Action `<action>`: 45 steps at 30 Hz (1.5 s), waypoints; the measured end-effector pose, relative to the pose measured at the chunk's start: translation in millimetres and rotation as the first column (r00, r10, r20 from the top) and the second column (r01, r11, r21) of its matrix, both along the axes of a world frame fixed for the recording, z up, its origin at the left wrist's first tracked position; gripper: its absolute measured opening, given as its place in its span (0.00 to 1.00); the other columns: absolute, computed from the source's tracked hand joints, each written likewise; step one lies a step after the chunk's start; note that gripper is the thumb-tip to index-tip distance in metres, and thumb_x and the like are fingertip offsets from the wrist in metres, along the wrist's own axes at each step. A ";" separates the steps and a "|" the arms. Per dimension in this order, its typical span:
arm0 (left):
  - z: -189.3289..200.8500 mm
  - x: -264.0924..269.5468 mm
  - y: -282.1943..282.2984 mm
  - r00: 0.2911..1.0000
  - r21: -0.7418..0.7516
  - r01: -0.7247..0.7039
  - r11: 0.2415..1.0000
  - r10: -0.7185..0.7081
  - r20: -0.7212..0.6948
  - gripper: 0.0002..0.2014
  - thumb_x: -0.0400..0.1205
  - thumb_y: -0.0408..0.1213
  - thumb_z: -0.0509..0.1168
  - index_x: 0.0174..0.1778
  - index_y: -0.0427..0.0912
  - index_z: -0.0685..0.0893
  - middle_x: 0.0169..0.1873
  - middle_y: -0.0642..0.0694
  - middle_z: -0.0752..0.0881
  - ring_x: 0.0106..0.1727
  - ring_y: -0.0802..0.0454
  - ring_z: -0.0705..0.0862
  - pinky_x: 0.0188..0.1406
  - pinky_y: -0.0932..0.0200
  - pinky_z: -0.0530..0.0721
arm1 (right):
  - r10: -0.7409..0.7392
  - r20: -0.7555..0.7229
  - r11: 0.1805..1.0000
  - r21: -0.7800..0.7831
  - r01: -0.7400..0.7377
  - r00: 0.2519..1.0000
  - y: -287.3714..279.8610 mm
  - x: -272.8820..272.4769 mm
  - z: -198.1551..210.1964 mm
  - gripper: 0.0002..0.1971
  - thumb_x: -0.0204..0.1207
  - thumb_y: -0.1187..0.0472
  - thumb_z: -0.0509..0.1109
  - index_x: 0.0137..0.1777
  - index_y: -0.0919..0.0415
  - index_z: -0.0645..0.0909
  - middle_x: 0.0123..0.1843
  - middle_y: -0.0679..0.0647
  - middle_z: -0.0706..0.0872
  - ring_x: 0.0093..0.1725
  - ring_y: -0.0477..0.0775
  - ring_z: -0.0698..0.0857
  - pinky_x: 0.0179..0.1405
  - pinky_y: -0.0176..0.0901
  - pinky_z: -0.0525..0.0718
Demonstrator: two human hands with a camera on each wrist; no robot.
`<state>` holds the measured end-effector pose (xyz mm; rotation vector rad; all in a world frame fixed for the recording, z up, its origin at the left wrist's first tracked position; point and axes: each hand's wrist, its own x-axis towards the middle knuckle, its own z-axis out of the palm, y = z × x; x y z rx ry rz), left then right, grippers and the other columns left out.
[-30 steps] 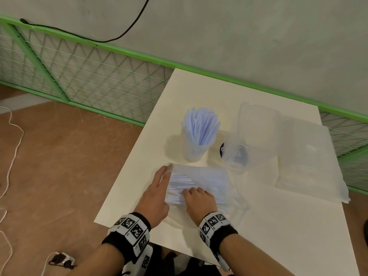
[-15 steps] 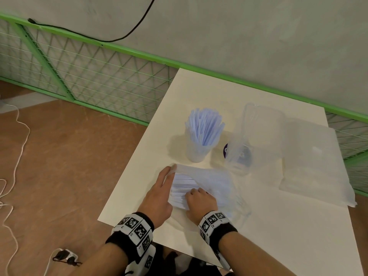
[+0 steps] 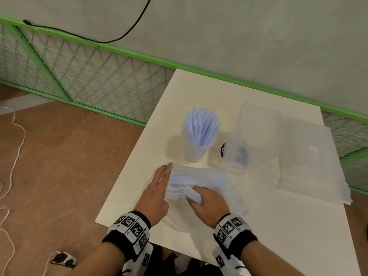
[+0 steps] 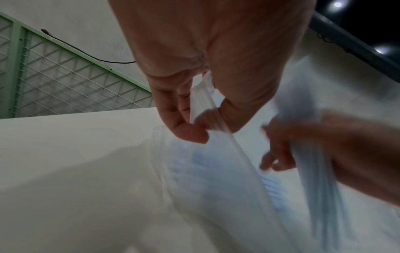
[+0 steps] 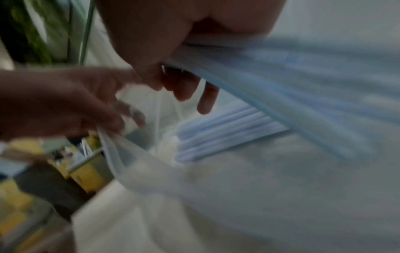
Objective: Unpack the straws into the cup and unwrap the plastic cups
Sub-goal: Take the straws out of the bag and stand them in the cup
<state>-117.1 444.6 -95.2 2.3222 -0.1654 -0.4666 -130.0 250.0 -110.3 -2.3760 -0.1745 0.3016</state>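
Note:
A clear bag (image 3: 211, 176) of pale blue straws lies on the white table (image 3: 258, 226) near its front edge. My left hand (image 3: 165, 176) pinches the bag's open edge (image 4: 201, 106) between thumb and fingers (image 4: 190, 133). My right hand (image 3: 197, 196) grips a bunch of straws (image 5: 292, 77) at the bag's mouth. More straws (image 5: 227, 133) lie inside the bag. Behind stands a clear cup (image 3: 194, 152) full of straws (image 3: 201, 126). To its right a wrapped stack of plastic cups (image 3: 251, 136) lies on its side.
A large clear plastic bag (image 3: 310, 162) lies flat at the table's right side. A green mesh fence (image 3: 89, 72) runs behind and to the left of the table. Cables (image 3: 12, 156) trail over the brown floor at the left.
My right hand has closed round a bunch of straws and drawn it a little out of the bag's mouth. The left hand stays at the bag's edge.

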 end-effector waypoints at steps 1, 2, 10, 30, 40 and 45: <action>0.7 0.6 -0.2 1.000 0.000 0.001 1.000 -0.001 0.006 0.53 0.68 0.15 0.59 0.86 0.58 0.49 0.82 0.63 0.49 0.54 0.47 0.82 0.49 0.57 0.84 | -0.066 0.061 0.992 0.115 0.059 0.996 0.4 -2.5 5.2 0.13 0.77 0.50 0.71 0.35 0.53 0.74 0.32 0.48 0.79 0.33 0.49 0.77 0.35 0.44 0.76; 1.3 1.4 -0.5 1.000 0.001 0.001 1.000 -0.001 0.012 0.53 0.68 0.15 0.59 0.86 0.58 0.49 0.81 0.63 0.49 0.54 0.46 0.82 0.49 0.57 0.84 | -0.154 0.083 0.958 0.257 0.128 0.985 2.5 -5.0 12.1 0.14 0.74 0.49 0.73 0.34 0.55 0.76 0.32 0.50 0.80 0.33 0.47 0.79 0.36 0.42 0.78; 2.1 2.5 -3.1 1.000 0.001 -0.001 1.000 0.001 0.015 0.53 0.68 0.16 0.59 0.85 0.60 0.50 0.81 0.62 0.49 0.56 0.46 0.82 0.50 0.58 0.84 | -0.334 -0.094 0.897 0.273 0.347 0.938 -0.6 -4.9 31.2 0.14 0.68 0.51 0.75 0.32 0.59 0.78 0.30 0.52 0.80 0.31 0.51 0.81 0.38 0.51 0.83; 1.8 4.1 -3.0 1.000 0.024 0.002 1.000 -0.002 -0.019 0.52 0.70 0.16 0.59 0.85 0.60 0.48 0.80 0.67 0.46 0.52 0.51 0.80 0.44 0.65 0.78 | -0.305 -0.124 0.892 0.310 0.329 0.944 -25.2 24.6 98.8 0.04 0.70 0.59 0.78 0.37 0.58 0.91 0.36 0.52 0.92 0.40 0.50 0.92 0.43 0.53 0.91; 4.4 4.3 -3.3 1.000 0.008 0.015 1.000 -0.015 -0.022 0.52 0.69 0.16 0.57 0.85 0.61 0.49 0.80 0.68 0.47 0.51 0.49 0.82 0.44 0.61 0.82 | -0.391 0.087 0.860 0.388 0.330 0.916 -30.7 135.8 183.8 0.08 0.69 0.57 0.79 0.43 0.61 0.89 0.41 0.58 0.92 0.39 0.54 0.92 0.36 0.53 0.92; 5.6 4.8 -1.3 1.000 0.014 0.014 1.000 -0.014 -0.026 0.52 0.70 0.16 0.57 0.85 0.62 0.47 0.80 0.69 0.45 0.51 0.48 0.81 0.48 0.58 0.83 | -0.321 0.183 0.936 0.207 0.283 0.929 -33.5 168.9 182.5 0.11 0.67 0.50 0.77 0.41 0.57 0.89 0.40 0.54 0.92 0.38 0.52 0.91 0.39 0.52 0.92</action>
